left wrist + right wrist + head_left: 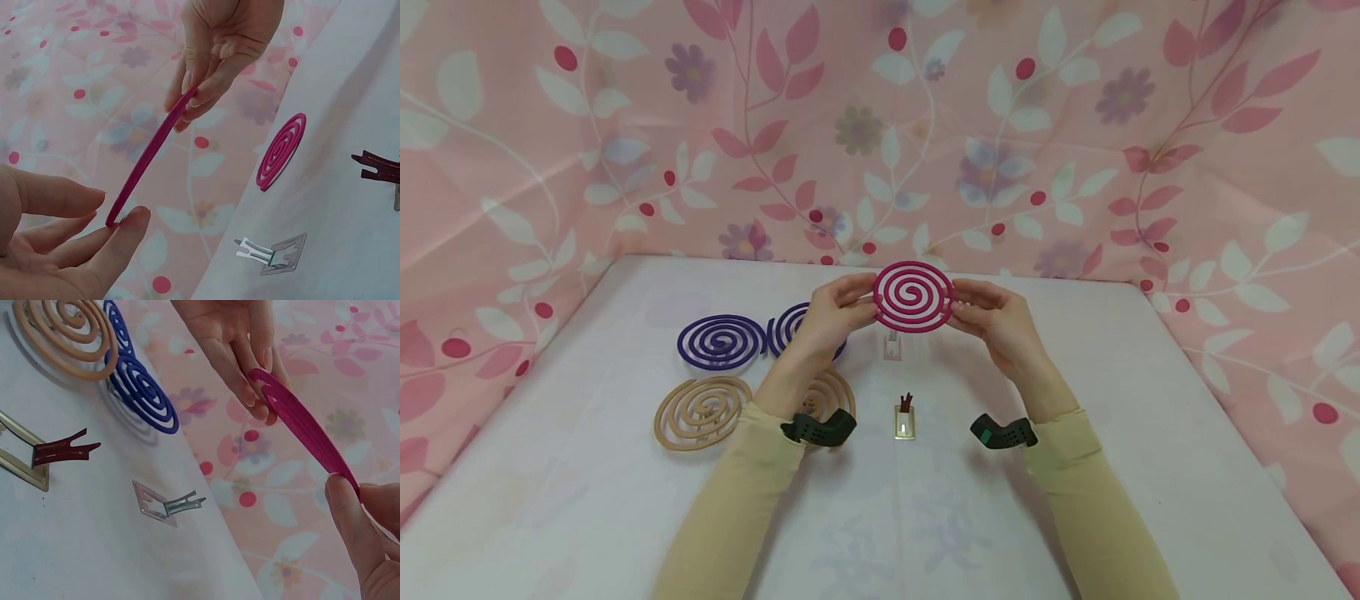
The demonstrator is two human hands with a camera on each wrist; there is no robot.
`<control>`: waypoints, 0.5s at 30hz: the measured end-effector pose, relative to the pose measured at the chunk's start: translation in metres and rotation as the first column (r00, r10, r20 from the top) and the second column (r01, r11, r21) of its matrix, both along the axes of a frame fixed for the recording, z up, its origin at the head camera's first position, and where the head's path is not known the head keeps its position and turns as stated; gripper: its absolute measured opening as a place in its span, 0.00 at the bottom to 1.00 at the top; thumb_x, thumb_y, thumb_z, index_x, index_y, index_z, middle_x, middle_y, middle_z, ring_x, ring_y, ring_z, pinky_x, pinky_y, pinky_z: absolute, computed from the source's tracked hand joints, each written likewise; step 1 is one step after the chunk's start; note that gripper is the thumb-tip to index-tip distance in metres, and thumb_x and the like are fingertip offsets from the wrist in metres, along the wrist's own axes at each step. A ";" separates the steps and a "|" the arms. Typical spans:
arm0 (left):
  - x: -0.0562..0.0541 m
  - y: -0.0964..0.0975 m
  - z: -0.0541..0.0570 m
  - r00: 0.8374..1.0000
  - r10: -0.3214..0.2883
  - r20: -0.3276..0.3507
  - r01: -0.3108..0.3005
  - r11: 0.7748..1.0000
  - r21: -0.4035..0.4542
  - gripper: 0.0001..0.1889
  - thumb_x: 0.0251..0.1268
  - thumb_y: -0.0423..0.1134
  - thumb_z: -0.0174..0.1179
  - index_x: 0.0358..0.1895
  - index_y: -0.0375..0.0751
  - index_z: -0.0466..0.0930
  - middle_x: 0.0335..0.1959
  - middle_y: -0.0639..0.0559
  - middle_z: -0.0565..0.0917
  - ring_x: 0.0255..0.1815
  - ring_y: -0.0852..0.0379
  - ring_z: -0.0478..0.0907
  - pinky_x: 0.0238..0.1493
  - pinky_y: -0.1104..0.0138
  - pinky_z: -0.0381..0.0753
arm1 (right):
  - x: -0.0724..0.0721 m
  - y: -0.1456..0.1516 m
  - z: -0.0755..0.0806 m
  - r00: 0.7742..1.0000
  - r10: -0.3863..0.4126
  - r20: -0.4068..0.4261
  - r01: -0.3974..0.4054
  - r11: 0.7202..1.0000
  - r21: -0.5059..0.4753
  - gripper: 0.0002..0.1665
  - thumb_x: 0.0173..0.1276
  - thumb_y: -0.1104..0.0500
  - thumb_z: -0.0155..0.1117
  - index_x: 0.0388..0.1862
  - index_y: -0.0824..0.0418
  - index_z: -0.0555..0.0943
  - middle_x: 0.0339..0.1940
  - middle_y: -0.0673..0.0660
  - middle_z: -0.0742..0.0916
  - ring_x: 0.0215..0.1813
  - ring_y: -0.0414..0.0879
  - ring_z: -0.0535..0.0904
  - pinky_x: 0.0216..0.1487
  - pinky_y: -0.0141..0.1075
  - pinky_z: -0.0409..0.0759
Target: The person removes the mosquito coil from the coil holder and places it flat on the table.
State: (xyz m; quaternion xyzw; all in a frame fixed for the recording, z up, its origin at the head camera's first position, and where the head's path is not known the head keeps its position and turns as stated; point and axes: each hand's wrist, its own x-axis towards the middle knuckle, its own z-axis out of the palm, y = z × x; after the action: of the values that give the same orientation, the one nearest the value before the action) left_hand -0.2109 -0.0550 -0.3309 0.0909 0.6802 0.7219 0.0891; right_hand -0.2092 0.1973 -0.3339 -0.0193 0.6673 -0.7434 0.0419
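Observation:
A pink mosquito coil (913,292) is held up above the table, its spiral facing the head camera. My left hand (835,317) pinches its left edge between thumb and fingers. At the opposite edge, my right hand (1003,323) grips it the same way. The left wrist view shows this coil edge-on and slightly bowed, with a second pink coil (282,152) lying on the table beyond. Below the hands stand a silver coil stand (892,347) and a gold stand (905,423) with red-brown prongs, neither bearing a coil.
On the left are two blue coils (721,342) and two tan coils (703,412), partly behind my left arm; in the right wrist view a tan coil (94,369) sits raised off the table. Floral pink cloth (880,125) hangs behind the white-covered table (1150,500).

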 end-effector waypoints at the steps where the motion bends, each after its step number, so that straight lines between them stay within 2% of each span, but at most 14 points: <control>1: 0.000 0.001 0.000 1.000 0.000 0.003 0.000 1.000 0.004 0.25 0.72 0.26 0.54 0.71 0.34 0.67 0.68 0.39 0.75 0.66 0.45 0.76 0.63 0.61 0.79 | -0.001 0.001 0.000 1.000 0.006 -0.001 -0.006 1.000 0.015 0.25 0.72 0.68 0.60 0.67 0.68 0.73 0.54 0.59 0.85 0.48 0.44 0.87 0.51 0.37 0.85; 9: 0.000 0.011 -0.005 1.000 0.019 0.015 -0.019 1.000 0.024 0.26 0.71 0.24 0.54 0.71 0.34 0.67 0.69 0.40 0.75 0.65 0.45 0.77 0.62 0.61 0.80 | -0.004 0.013 -0.001 0.999 0.043 0.005 -0.044 0.991 0.130 0.27 0.73 0.66 0.60 0.70 0.67 0.70 0.57 0.63 0.82 0.48 0.43 0.87 0.50 0.38 0.85; 15: 0.003 0.027 -0.013 0.999 0.042 0.031 -0.043 0.999 0.026 0.26 0.70 0.25 0.56 0.70 0.36 0.68 0.68 0.40 0.76 0.64 0.45 0.78 0.60 0.61 0.81 | -0.006 0.028 -0.002 0.998 0.047 0.032 -0.053 0.975 0.215 0.27 0.73 0.65 0.60 0.70 0.67 0.71 0.58 0.64 0.82 0.48 0.43 0.87 0.51 0.39 0.85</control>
State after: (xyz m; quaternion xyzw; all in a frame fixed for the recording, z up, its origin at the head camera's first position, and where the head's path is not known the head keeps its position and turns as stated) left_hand -0.2078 -0.0277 -0.3442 0.0668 0.6708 0.7340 0.0829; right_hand -0.2156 0.2256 -0.3357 -0.0214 0.7427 -0.6655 0.0712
